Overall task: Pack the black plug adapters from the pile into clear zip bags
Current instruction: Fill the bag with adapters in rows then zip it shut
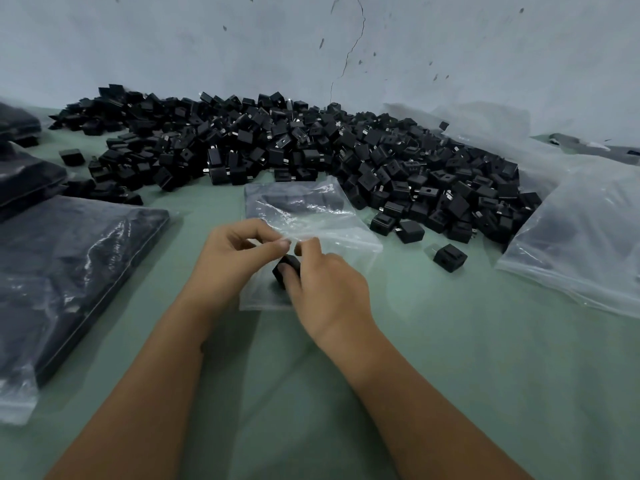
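**A:** What is nearest the viewer?

**B:** Two bare forearms reach in from six o'clock over a pale green bench (450,341). At the centre, the left hand (232,261) has its fingers curled, with thumb and forefinger pinching the near edge of a small clear plastic zip bag (311,216). The right hand (325,282) sits just beside it, toward four o'clock, fingers curled round one black cube-shaped plug adapter (285,268), which sits right at the bag's edge, between the two hands. That hand's fingertips also touch the bag's edge.

**A:** And the bag itself?

**B:** It lies flat on the bench, stretching from the hands toward twelve o'clock. Dark shapes show through its far end; I cannot tell what they are.

**A:** What is to either side?

**B:** At nine o'clock lies a large clear bag packed with dark contents (69,271), and more dark filled bags (24,178) are stacked beyond it. At three o'clock is a heap of crumpled clear plastic bags (581,237). A single loose black adapter (449,257) lies at two o'clock, apart from the rest.

**A:** Farther back?

**B:** A wide pile of black plug adapters (311,147) runs from ten o'clock to two o'clock, its near edge touching the small bag's far end. Behind it rises a pale grey cracked wall (346,46).
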The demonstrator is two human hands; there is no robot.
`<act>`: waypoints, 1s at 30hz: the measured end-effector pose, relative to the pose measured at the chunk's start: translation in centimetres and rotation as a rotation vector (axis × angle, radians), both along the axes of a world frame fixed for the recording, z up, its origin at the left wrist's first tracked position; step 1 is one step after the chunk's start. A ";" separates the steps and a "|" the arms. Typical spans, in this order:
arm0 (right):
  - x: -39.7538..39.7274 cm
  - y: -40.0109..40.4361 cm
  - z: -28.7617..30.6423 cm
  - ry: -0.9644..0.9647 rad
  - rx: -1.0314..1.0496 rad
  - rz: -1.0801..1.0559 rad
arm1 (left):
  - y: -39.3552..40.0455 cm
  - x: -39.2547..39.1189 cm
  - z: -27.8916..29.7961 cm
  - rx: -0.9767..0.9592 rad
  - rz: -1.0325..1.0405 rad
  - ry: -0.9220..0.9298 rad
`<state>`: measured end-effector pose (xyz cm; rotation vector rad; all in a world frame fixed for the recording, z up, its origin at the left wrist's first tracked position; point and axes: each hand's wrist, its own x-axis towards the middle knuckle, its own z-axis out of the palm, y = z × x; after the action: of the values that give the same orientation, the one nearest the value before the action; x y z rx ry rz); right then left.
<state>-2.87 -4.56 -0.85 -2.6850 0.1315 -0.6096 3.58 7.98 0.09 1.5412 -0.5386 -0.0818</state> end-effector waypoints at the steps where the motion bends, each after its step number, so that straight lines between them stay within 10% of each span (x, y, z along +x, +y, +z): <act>1: 0.1 -0.1 0.1 0.022 -0.005 -0.023 | 0.0 -0.1 0.1 -0.031 -0.050 -0.010; 5: -0.2 -0.5 0.6 0.092 -0.124 -0.035 | -0.1 -0.4 0.6 0.009 -0.085 -0.092; 14: -0.9 -0.7 0.7 0.059 0.215 0.020 | 0.4 1.2 0.0 0.052 0.524 0.068; 30: 0.3 -0.5 0.2 0.075 -0.022 0.041 | -0.3 2.3 -0.8 0.290 0.526 0.092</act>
<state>-2.58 -5.10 -0.67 -2.7255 0.0898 -0.5014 5.88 7.68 -0.72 1.9072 -0.0356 0.1798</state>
